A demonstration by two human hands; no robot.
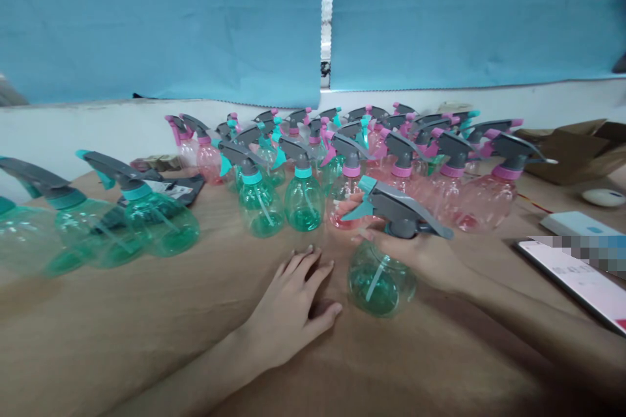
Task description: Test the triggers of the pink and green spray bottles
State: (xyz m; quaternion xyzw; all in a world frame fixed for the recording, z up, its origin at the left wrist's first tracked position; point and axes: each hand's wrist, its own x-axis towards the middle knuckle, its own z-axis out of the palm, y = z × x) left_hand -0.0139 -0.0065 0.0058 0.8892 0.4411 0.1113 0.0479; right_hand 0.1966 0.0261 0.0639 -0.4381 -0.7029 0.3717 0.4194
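Observation:
My right hand (415,251) is wrapped round the neck of a green spray bottle (379,287) with a grey and turquoise trigger head. The bottle leans slightly, and a white dip tube shows through its clear wall. Palm down on the wooden table (205,326), my left hand (291,306) lies with its fingers spread and holds nothing, just left of that bottle. Beyond my hands stand two green spray bottles (304,202) beside a row of pink spray bottles (443,192).
More pink and green spray bottles crowd the back. Several green spray bottles (163,225) stand at the left, by a dark plastic packet (188,189). On the right are a phone (572,273), a white box (581,225), a white mouse (604,197) and a cardboard box (562,156).

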